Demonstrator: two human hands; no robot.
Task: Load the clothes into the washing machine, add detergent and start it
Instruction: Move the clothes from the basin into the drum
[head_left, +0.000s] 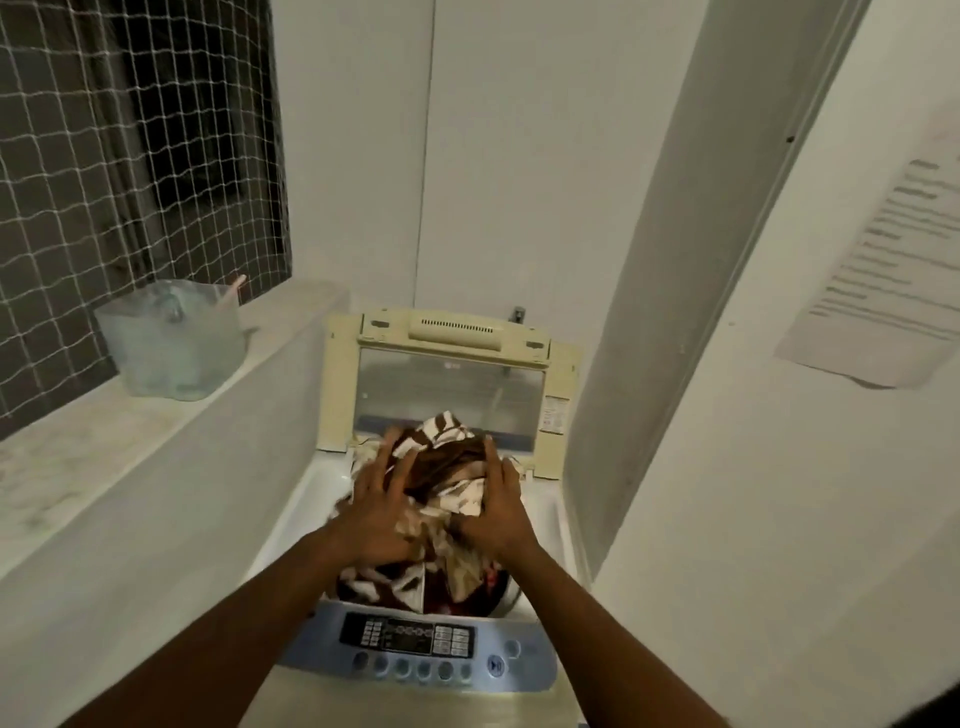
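A top-loading washing machine (306, 499) stands below me with its lid (452, 379) raised against the back wall. A heap of brown-and-white patterned clothes (441, 462) bulges out of the drum opening. My left hand (379, 499) lies on the heap's left side with fingers spread. My right hand (498, 504) presses against the right side of the same heap. Both hands clasp the cloth between them. The blue control panel (415, 644) with buttons and a display runs along the machine's near edge.
A translucent plastic container (171, 343) with a stick in it sits on the marble ledge (83, 457) to the left, under a netted window (130, 156). A white wall and pillar (675, 260) close in on the right, with a paper notice (893, 280) stuck there.
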